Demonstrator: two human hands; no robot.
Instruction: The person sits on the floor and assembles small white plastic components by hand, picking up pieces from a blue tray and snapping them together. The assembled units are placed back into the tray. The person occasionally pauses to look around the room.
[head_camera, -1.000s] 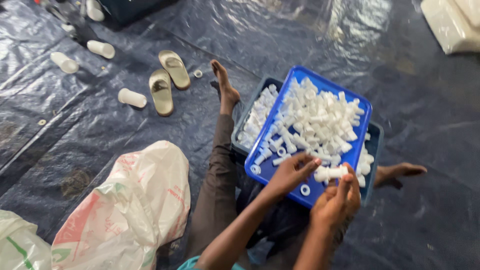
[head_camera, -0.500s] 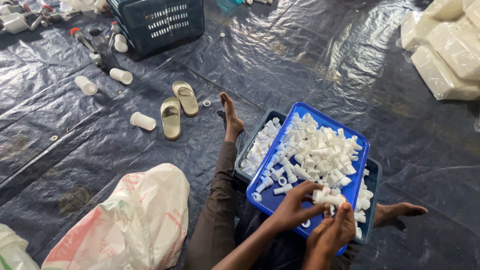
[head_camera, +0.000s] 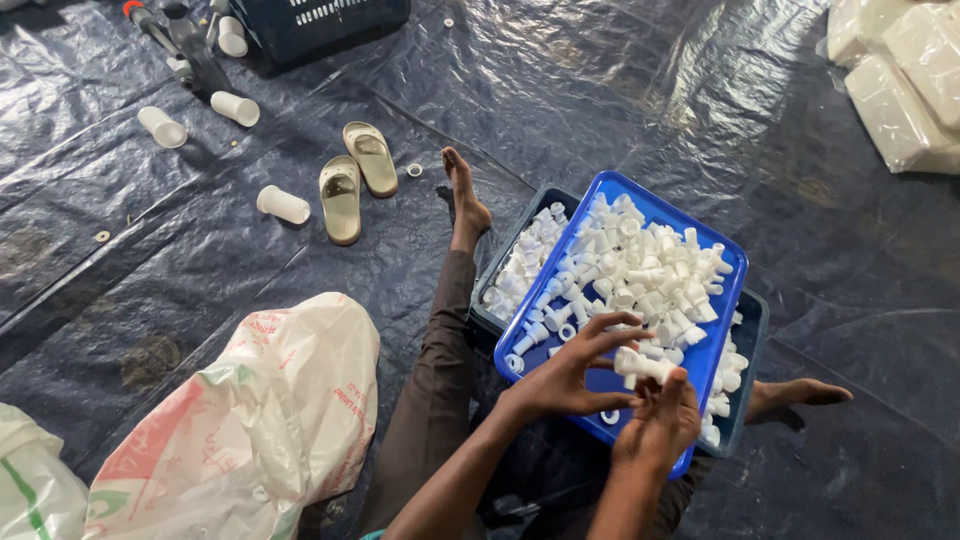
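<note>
A bright blue tray (head_camera: 722, 254) heaped with several small white plastic fittings (head_camera: 640, 270) rests across a dark grey bin (head_camera: 752, 322) that also holds white fittings. My left hand (head_camera: 572, 372) lies on the tray's near end, fingers spread over the loose pieces. My right hand (head_camera: 662, 420) is at the tray's near edge and pinches a white fitting (head_camera: 642, 364) between thumb and fingers. My legs stretch out on both sides of the bin.
A dark blue tarp (head_camera: 600, 110) covers the floor. A pair of tan sandals (head_camera: 355, 178) and loose white tubes (head_camera: 282, 204) lie at left, a dark crate (head_camera: 320, 22) at top. A white printed sack (head_camera: 260, 420) lies at lower left; white packed bags (head_camera: 900, 80) sit at upper right.
The view has tipped down a little, so everything sits higher in frame. My right hand has lifted a white fitting from the pile while the left hand spread flatter on the tray.
</note>
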